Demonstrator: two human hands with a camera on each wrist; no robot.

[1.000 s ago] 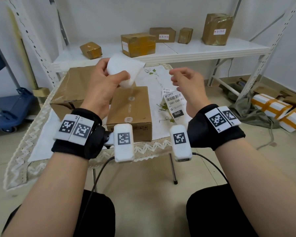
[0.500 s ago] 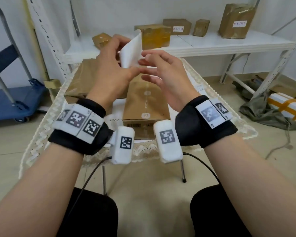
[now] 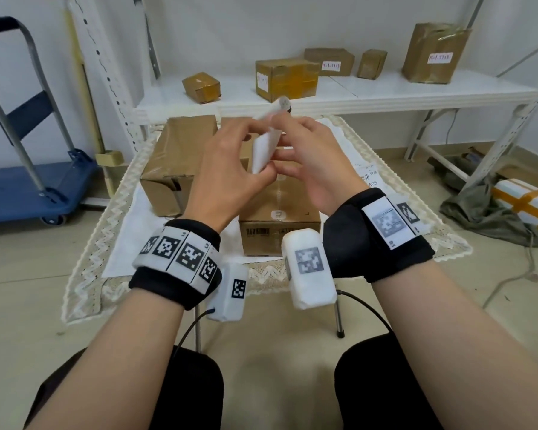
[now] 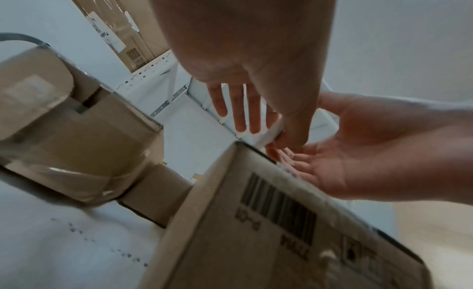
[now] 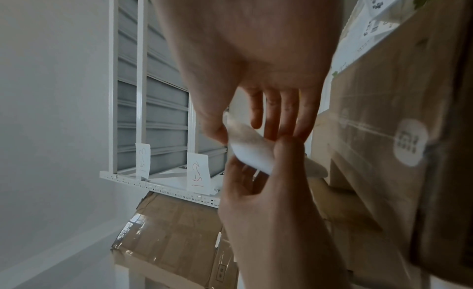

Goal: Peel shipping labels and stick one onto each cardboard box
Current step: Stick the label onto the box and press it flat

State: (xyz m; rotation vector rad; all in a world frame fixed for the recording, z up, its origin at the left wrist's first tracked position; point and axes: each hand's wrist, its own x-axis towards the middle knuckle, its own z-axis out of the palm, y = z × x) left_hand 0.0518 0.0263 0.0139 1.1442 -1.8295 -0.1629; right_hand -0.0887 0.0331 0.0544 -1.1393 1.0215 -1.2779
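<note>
1. Above the lace-covered table (image 3: 112, 243), the left hand (image 3: 230, 169) and right hand (image 3: 311, 162) pinch a white curled label sheet (image 3: 263, 150) between them.
2. A brown barcoded cardboard box (image 3: 280, 218) sits directly beneath, beside a taped brown cardboard box (image 3: 174, 156).

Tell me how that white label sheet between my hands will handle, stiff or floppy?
Probably floppy: the label sheet curls over at its top. Likely very light, since the left hand and right hand hold it by fingertip pinches alone.
</note>
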